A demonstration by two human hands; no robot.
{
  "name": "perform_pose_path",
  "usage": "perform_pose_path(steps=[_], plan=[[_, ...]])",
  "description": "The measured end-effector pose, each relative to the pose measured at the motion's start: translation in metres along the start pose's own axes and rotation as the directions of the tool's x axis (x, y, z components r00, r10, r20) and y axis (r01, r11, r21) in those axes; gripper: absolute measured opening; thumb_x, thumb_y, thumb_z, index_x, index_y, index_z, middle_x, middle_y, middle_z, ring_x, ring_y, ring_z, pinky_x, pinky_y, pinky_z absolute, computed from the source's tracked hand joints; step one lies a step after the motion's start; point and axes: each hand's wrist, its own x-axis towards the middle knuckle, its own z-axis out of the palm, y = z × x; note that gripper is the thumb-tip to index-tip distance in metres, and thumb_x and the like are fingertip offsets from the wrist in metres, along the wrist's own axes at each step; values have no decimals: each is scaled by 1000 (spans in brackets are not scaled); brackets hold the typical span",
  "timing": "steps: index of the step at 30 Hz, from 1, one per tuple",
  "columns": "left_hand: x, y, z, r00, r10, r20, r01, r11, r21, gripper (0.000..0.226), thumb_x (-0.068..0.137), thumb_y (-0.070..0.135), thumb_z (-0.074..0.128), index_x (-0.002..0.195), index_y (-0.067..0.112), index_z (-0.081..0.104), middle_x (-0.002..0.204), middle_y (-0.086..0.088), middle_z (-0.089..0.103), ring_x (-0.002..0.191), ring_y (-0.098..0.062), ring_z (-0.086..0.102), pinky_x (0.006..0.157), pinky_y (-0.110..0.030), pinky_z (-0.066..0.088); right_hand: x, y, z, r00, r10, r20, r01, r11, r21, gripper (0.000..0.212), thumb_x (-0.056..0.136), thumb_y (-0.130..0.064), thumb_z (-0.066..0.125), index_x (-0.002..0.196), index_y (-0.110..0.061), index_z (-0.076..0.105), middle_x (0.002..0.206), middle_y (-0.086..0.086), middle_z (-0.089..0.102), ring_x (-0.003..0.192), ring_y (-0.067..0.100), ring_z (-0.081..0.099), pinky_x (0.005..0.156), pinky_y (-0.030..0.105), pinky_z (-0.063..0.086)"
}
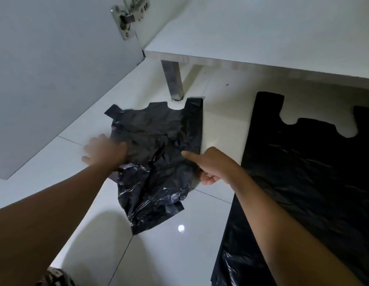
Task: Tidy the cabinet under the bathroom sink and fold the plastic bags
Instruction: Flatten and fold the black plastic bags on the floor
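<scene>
Nearest us, at seven o'clock in our view, a scrap of patterned cloth (55, 277) shows at the frame's edge. The glossy white tiled floor (169, 261) spreads ahead. From five to two o'clock a large black bag (303, 193) lies spread flat on the floor, handles pointing away from us, just beside our right forearm.

The small black bag (156, 153) lies crumpled on the floor in the middle, between our two hands and apart from the large one, its handles at twelve o'clock. Our left hand (105, 151) is at the bag's nine o'clock edge: fingers straight and spread, palm down, pressing the plastic, with the outer fingers on bare tile. Our right hand (214, 166) is at its three o'clock edge. The index finger (192, 155) lies straight on the plastic, pointing toward nine o'clock, and the other fingers are curled at the bag's edge; we cannot tell whether they pinch it.

Beyond the bag, at twelve o'clock, a metal cabinet leg (174, 81) stands on the floor just past the handles, under the white cabinet base (262, 38). At ten o'clock the open cabinet door (55, 69) hangs above the floor, its hinge (126, 19) at eleven.
</scene>
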Motion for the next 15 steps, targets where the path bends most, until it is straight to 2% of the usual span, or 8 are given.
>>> perform_pose_path(steps=[2,4,7,9,10,12,14,15], plan=[[4,-16,-1,985,-119,129,136,982,-131,61,79,46,59,120,1,54,114,-20,59,110,-41,53,96,-46,47,3,0,17,998,-55,8,54,996,77,42,84,-45,71,89,-4,65,77,14,72,63,28,72,67,40,63],[2,-21,-5,964,-146,222,207,937,-281,47,80,38,69,105,-1,58,90,-16,59,91,-37,60,79,-41,54,8,-2,26,981,-170,-89,176,982,71,22,87,-26,67,88,-4,66,83,13,72,74,30,71,75,45,60],[7,-22,-7,973,-166,162,221,875,-431,30,81,23,69,97,-1,61,92,-19,64,79,-34,65,71,-39,58,10,-7,23,929,-241,-282,296,940,172,13,91,-15,57,97,-9,66,91,4,69,87,21,66,77,36,54],[5,-18,-14,981,-154,118,194,816,-544,13,81,12,67,90,2,64,93,-20,67,60,-27,65,49,-27,52,9,-10,13,894,-192,-404,338,882,328,11,95,-13,53,99,-13,63,93,1,66,88,20,64,72,33,52],[4,-14,-18,982,-146,118,188,773,-606,15,82,14,71,93,5,66,96,-18,67,63,-23,68,42,-24,47,8,-12,8,877,-168,-451,357,856,374,11,97,-13,51,99,-15,61,94,1,64,88,19,63,69,29,51],[3,-4,-26,974,-159,162,227,696,-681,35,78,31,81,98,8,65,102,-11,66,86,-26,69,48,-24,46,4,-13,-6,832,-172,-528,407,836,368,10,101,-15,47,101,-18,57,96,-1,61,88,17,61,66,24,48],[-5,10,-38,941,-148,303,332,563,-757,45,70,43,86,90,11,61,93,-6,68,85,-25,68,66,-29,53,-4,-13,-24,769,-209,-604,474,821,319,9,103,-16,45,104,-18,55,97,-1,60,88,13,60,67,19,47],[-9,17,-42,918,-94,385,382,470,-796,44,69,42,87,92,13,64,94,-5,72,85,-25,70,73,-33,56,-9,-11,-35,727,-233,-646,511,812,282,9,103,-16,45,105,-17,54,97,-1,59,88,12,59,68,16,46]])
